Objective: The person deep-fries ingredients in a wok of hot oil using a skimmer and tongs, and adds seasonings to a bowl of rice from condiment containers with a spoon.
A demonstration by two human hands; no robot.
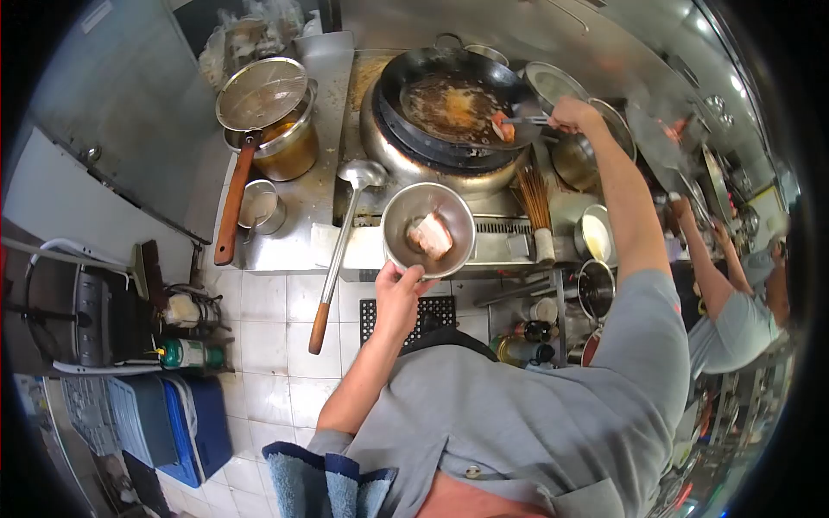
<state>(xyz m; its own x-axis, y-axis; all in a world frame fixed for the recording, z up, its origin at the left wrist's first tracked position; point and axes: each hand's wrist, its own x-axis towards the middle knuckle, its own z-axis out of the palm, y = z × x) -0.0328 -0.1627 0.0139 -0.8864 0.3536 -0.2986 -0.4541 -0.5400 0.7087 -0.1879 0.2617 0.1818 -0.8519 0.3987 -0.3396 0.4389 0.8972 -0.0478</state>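
My left hand (402,292) grips the near rim of a metal bowl (399,255), which holds a piece of pale meat (432,236). Over the right side of a black wok (406,65), my right hand (572,115) is closed around the handle of a metal utensil (528,120). At the utensil's far end is a reddish-brown piece of meat (502,129), above the wok's right inner edge. Brown bubbling liquid (449,99) lies in the wok. Whether the utensil is tongs or something else is hard to tell.
Left of the bowl, a long-handled ladle (347,216) juts past the counter edge. A strainer (262,95) rests on a pot of oil (289,155). A bamboo brush (542,233) stands right of the bowl. At far right another person (734,319) works.
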